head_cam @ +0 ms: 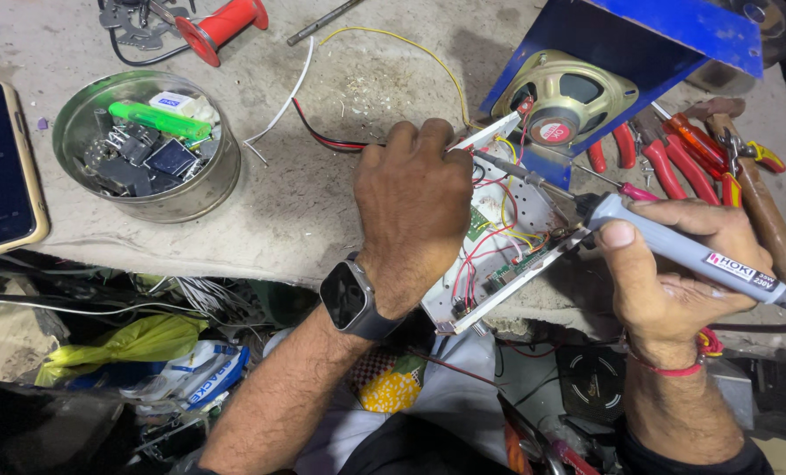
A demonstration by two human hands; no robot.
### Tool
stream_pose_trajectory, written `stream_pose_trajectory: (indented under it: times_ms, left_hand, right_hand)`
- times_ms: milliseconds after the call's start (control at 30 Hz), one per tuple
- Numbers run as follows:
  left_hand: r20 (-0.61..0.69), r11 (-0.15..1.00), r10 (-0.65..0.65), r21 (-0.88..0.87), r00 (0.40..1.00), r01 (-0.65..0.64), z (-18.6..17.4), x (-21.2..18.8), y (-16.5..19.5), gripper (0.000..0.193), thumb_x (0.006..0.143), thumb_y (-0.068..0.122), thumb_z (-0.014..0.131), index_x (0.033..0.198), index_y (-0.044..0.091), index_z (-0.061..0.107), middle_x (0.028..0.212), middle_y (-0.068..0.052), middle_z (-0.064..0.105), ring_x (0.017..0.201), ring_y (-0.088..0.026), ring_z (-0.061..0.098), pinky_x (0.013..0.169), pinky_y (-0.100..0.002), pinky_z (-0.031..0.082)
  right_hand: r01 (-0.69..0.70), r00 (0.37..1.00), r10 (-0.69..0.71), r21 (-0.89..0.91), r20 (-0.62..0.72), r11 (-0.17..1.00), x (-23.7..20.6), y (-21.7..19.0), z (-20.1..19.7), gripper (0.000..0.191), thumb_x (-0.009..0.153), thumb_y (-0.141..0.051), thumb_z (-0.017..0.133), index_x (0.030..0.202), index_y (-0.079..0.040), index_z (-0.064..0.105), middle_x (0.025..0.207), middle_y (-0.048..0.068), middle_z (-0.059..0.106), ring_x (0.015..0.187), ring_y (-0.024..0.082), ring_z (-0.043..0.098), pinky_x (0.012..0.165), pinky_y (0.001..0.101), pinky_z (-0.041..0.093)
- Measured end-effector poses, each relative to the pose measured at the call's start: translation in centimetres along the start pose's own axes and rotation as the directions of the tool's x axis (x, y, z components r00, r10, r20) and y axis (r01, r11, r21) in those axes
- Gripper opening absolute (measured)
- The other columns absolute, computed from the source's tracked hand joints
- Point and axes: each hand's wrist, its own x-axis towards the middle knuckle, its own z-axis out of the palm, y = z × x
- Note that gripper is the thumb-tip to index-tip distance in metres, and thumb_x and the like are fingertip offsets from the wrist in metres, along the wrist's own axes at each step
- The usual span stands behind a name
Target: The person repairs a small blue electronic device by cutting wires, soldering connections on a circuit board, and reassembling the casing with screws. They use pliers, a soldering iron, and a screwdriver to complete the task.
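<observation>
My left hand (pixel 413 207), with a dark smartwatch on the wrist, presses down on a white open device case (pixel 499 281) holding a green circuit board and red and yellow wires. My right hand (pixel 675 273) grips a grey soldering iron (pixel 675 244). Its metal tip reaches left over the board, close to my left fingers. A round speaker (pixel 567 104) sits just behind the case, against a blue metal panel (pixel 666 35).
A round metal tin (pixel 146 145) of small parts stands at the left. A phone (pixel 1 167) lies at the far left edge. A red spool (pixel 224 25) is at the top. Red-handled pliers and screwdrivers (pixel 675 158) lie at the right. Below the bench edge is clutter of bags and wires.
</observation>
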Motion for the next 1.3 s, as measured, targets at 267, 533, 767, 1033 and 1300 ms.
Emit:
stream_pose_trajectory:
  times_ms: [267,533,767,1033,1300]
  left_hand:
    - [0.027,1.000,-0.009,-0.020,1.000,0.010,0.5,0.3,0.1,0.006,0.074,0.009,0.070,0.078,0.010,0.075,0.099,-0.005,0.068,0.097,-0.027,0.062,0.075,-0.045,0.045]
    - [0.048,1.000,-0.007,0.007,0.999,0.007,0.5,0.2,0.2,0.008,0.073,0.008,0.070,0.079,0.009,0.075,0.099,-0.004,0.068,0.097,-0.026,0.062,0.075,-0.044,0.046]
    - [0.054,1.000,0.003,0.015,0.999,-0.004,0.6,0.5,0.2,0.007,0.075,0.010,0.070,0.079,0.010,0.075,0.099,-0.004,0.068,0.096,-0.027,0.062,0.074,-0.045,0.046]
    - [0.060,1.000,0.010,0.016,0.998,-0.011,0.4,0.6,0.5,0.007,0.075,0.008,0.069,0.079,0.010,0.075,0.092,-0.005,0.067,0.093,-0.028,0.062,0.071,-0.045,0.046]
    - [0.067,0.999,0.040,-0.006,0.997,-0.040,0.4,0.9,0.3,0.007,0.075,0.006,0.070,0.079,0.009,0.075,0.091,-0.007,0.066,0.090,-0.028,0.061,0.071,-0.045,0.047]
  right_hand:
    - [0.053,0.999,-0.052,-0.090,0.014,0.995,0.2,0.0,0.1,0.029,0.101,-0.021,0.083,0.104,0.001,0.064,0.097,0.013,0.075,0.079,0.015,0.069,0.071,0.0233,0.050]
    - [-0.071,0.989,0.092,0.174,-0.113,0.982,-0.4,-0.9,-0.2,0.035,0.107,-0.023,0.083,0.109,0.003,0.059,0.094,0.011,0.070,0.074,0.013,0.067,0.068,0.0221,0.055]
    - [-0.043,0.989,0.059,0.118,-0.136,0.992,-1.0,0.3,-0.8,0.038,0.107,-0.024,0.084,0.107,0.005,0.059,0.093,0.014,0.071,0.071,0.014,0.064,0.065,0.0213,0.050]
    - [-0.022,0.977,0.051,0.140,-0.209,0.990,-1.0,-0.4,-0.1,0.035,0.104,-0.021,0.082,0.108,0.005,0.060,0.093,0.016,0.068,0.070,0.018,0.063,0.066,0.0251,0.051]
    - [0.026,0.954,0.062,0.288,-0.293,0.957,-0.6,-1.6,-0.1,0.041,0.108,-0.023,0.086,0.111,0.008,0.060,0.092,0.017,0.069,0.072,0.021,0.070,0.069,0.0299,0.060]
